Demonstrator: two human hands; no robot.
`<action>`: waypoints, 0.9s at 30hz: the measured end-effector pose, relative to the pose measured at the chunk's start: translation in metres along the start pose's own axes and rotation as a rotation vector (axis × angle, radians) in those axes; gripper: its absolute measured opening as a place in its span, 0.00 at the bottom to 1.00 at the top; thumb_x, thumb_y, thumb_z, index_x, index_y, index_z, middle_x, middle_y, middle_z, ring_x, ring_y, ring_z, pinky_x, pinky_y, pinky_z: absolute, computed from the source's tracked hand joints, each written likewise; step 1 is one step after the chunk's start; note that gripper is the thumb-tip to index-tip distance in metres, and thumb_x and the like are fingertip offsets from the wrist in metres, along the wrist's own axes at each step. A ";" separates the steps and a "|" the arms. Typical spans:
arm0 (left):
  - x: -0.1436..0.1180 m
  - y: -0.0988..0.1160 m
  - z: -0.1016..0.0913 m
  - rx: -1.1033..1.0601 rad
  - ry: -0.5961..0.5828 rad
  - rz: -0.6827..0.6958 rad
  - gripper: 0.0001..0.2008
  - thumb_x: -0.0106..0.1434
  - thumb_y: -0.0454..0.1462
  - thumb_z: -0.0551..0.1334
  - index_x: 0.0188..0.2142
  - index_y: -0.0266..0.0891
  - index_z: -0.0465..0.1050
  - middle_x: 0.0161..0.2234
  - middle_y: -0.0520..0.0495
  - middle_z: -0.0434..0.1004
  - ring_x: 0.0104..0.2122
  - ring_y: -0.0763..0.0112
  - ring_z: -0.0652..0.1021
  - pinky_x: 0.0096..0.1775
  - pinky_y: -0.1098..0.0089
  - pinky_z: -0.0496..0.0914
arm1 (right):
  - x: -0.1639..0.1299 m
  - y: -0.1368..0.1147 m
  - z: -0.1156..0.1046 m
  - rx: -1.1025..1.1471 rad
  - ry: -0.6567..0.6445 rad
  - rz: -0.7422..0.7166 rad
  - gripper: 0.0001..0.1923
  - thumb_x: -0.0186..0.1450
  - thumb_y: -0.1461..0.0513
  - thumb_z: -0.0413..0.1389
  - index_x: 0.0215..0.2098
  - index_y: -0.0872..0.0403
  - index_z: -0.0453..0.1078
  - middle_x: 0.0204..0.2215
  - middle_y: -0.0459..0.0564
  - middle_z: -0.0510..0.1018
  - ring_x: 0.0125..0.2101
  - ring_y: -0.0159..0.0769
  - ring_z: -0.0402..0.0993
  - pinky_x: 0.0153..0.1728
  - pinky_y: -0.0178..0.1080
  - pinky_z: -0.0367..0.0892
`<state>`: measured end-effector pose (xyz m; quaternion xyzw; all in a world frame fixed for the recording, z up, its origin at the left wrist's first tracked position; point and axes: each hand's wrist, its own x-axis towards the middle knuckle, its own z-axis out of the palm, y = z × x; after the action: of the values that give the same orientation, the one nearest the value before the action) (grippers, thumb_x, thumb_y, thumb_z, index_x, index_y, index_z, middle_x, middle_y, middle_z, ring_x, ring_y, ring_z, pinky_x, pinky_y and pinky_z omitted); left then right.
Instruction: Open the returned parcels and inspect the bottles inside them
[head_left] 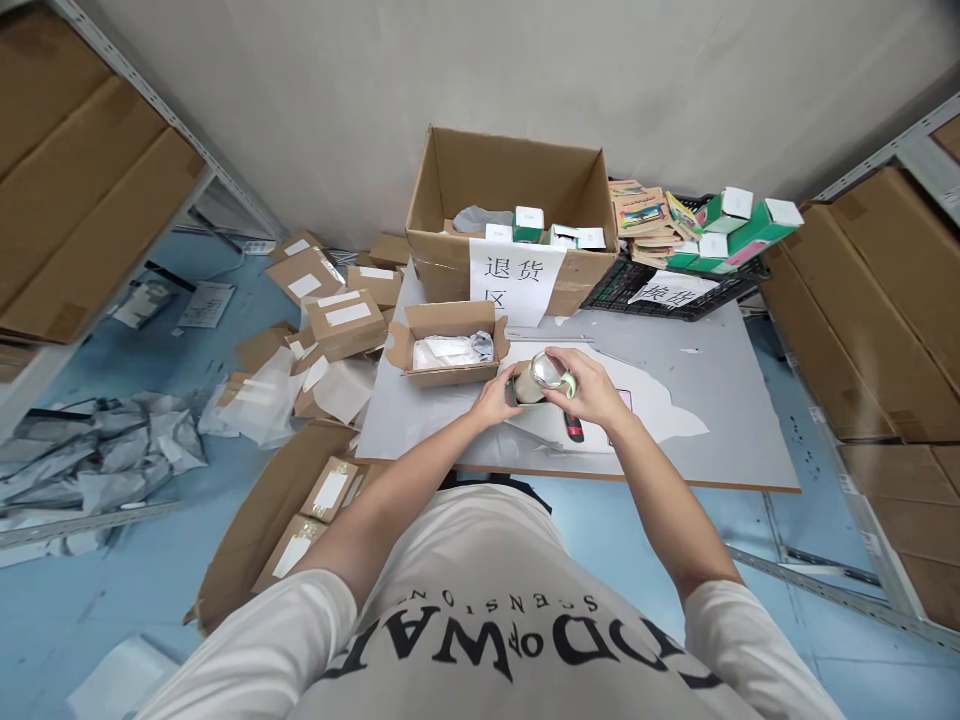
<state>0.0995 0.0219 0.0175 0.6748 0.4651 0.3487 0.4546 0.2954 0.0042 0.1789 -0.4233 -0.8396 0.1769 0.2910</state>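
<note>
Over the table (739,435), near its front edge, the right hand (589,388) curls its fingers round a cup (546,371) — at the mouth of a box (535,417) pinched between the left hand's (493,400) thumb and fingers — beside a red knife (574,427).

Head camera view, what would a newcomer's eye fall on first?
Probably the big open cardboard box at the back of the table, its front bearing a white paper sign. Then, nearer the table's front edge, the right hand grips a pale, shiny-topped cup, with the left hand beside it. Right of the box, a black crate holds green-and-white cartons.
</note>
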 end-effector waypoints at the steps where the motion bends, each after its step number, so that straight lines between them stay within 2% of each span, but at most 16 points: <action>1: 0.000 0.000 0.000 -0.010 -0.005 0.003 0.52 0.40 0.40 0.74 0.63 0.40 0.54 0.58 0.37 0.66 0.56 0.50 0.69 0.57 0.53 0.64 | 0.000 0.002 0.002 0.007 -0.019 -0.009 0.28 0.59 0.57 0.57 0.57 0.52 0.60 0.48 0.56 0.73 0.45 0.44 0.71 0.48 0.47 0.67; 5: -0.001 0.000 0.000 -0.031 -0.026 0.000 0.51 0.41 0.40 0.74 0.63 0.39 0.54 0.59 0.37 0.65 0.57 0.51 0.69 0.58 0.54 0.63 | -0.003 0.015 0.017 -0.014 -0.100 0.023 0.28 0.58 0.59 0.56 0.56 0.53 0.58 0.49 0.57 0.70 0.47 0.45 0.69 0.47 0.46 0.66; 9: -0.001 -0.003 0.002 -0.007 -0.054 0.011 0.51 0.43 0.39 0.73 0.64 0.39 0.52 0.60 0.37 0.63 0.57 0.52 0.68 0.58 0.53 0.62 | -0.010 0.030 0.041 -0.132 -0.219 0.099 0.29 0.57 0.60 0.56 0.56 0.54 0.58 0.49 0.58 0.67 0.47 0.46 0.66 0.45 0.45 0.65; 13: -0.002 -0.005 0.002 -0.016 -0.042 0.003 0.51 0.42 0.40 0.74 0.63 0.39 0.54 0.60 0.37 0.63 0.57 0.51 0.68 0.58 0.54 0.62 | -0.016 0.036 0.060 -0.294 -0.297 0.134 0.25 0.57 0.59 0.56 0.52 0.56 0.61 0.45 0.59 0.70 0.44 0.48 0.65 0.43 0.44 0.62; 18: -0.003 -0.006 0.001 -0.022 -0.034 -0.010 0.50 0.43 0.39 0.73 0.64 0.39 0.53 0.59 0.37 0.64 0.57 0.52 0.69 0.57 0.55 0.65 | -0.016 0.035 0.069 -0.382 -0.329 0.199 0.18 0.60 0.58 0.54 0.48 0.56 0.64 0.39 0.58 0.71 0.40 0.48 0.65 0.41 0.43 0.59; 27: 0.000 -0.007 0.002 -0.030 -0.052 -0.030 0.51 0.43 0.38 0.73 0.64 0.38 0.53 0.59 0.37 0.64 0.58 0.52 0.67 0.57 0.55 0.64 | -0.025 0.037 0.079 -0.379 -0.291 0.223 0.20 0.63 0.60 0.53 0.53 0.55 0.63 0.48 0.59 0.70 0.45 0.48 0.64 0.46 0.45 0.57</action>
<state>0.0992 0.0226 0.0101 0.6697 0.4580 0.3310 0.4819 0.2790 0.0015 0.0899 -0.5301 -0.8390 0.1063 0.0613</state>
